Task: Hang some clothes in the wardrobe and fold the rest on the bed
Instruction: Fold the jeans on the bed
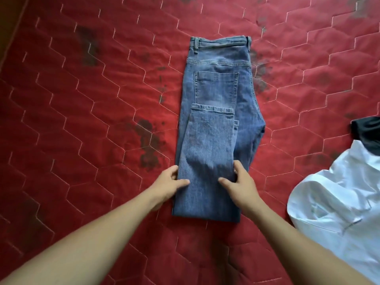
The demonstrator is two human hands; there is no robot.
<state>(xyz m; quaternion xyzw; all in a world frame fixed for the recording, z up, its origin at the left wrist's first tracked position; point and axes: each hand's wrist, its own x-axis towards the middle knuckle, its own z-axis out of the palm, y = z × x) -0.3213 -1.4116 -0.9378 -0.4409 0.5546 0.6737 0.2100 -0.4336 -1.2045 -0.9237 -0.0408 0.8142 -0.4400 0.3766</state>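
Observation:
A pair of blue jeans lies on the red quilted bed, waistband at the far end, legs folded back up so the hem sits just below the back pocket. My left hand holds the left edge of the folded leg layer, thumb on top and fingers tucked under the edge. My right hand grips the right edge the same way, thumb lying across the denim. Both hands are near the fold closest to me.
A crumpled white shirt lies on the bed at the right, with a dark garment partly behind it. Dark stains mark the red cover. The bed's left edge curves along the top left corner.

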